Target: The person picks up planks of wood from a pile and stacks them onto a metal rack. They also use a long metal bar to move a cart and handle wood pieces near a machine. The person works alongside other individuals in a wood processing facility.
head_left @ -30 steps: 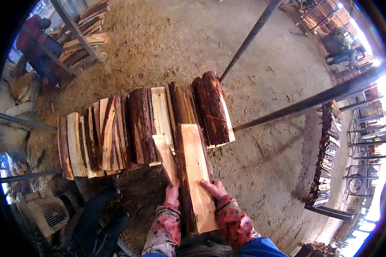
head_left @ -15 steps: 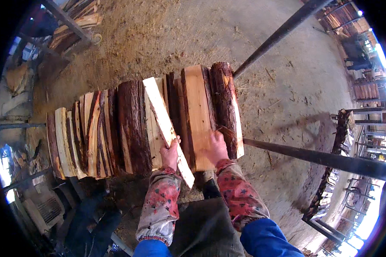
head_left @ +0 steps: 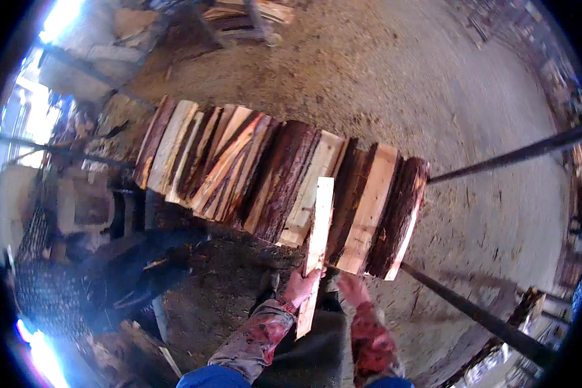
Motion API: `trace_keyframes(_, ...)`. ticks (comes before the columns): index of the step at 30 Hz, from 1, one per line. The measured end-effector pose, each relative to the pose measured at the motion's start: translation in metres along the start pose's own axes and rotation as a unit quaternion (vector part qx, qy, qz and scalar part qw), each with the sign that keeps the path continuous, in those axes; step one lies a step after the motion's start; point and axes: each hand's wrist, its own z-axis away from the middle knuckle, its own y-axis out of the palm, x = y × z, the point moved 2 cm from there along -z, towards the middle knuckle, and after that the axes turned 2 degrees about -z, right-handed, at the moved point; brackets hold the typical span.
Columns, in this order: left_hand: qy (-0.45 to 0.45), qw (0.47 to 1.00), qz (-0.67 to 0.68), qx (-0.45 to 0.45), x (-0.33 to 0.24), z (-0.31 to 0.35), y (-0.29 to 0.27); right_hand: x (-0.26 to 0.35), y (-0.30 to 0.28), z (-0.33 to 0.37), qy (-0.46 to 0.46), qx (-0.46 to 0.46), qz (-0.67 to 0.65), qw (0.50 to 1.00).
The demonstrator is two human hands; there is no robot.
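Observation:
My left hand (head_left: pixel 299 288) is closed around the lower part of a narrow pale wooden slat (head_left: pixel 320 220). The slat points away from me, its far end overlapping a row of split wood pieces. Among these are a dark bark-covered slab (head_left: pixel 292 174) near the middle, a smooth light-brown board (head_left: pixel 370 210) and another bark-edged slab (head_left: pixel 401 213) at the right end. My right hand (head_left: pixel 354 289) is just below the near end of the light-brown board, apart from the slat. Motion blurs its fingers, and I cannot make out anything in it.
Dark metal bars (head_left: pixel 478 317) stick out on the right of the row. More split wood (head_left: pixel 239 14) lies stacked at the far left. Dirt and wood bits cover the ground (head_left: pixel 362 77). Dark clutter (head_left: pixel 129 271) fills the left side.
The view has turned, so the row now slants down to the right. My left hand has drawn the slat toward me and away from the row. My right hand has come off the light-brown board.

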Motion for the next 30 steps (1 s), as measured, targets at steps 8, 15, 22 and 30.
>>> trace_keyframes(8, -0.027, 0.981, 0.195, 0.0, -0.073, 0.082, 0.019, 0.066, 0.033, 0.144, 0.116, 0.175, -0.29, 0.934)
trace_keyframes(15, -0.081, 0.937, 0.33, -0.085, -0.01, 0.127, -0.02, 0.09, 0.014, 0.198, 0.21, 0.218, -0.2, 0.932)
trace_keyframes(22, -0.147, 0.889, 0.42, -0.111, 0.137, 0.172, -0.052, 0.109, 0.033, 0.267, 0.124, 0.286, -0.037, 0.949)
trace_keyframes(30, 0.054, 0.88, 0.465, -0.085, 0.242, 0.265, -0.154, 0.084, 0.131, 0.29, -0.154, 0.39, 0.258, 0.871)
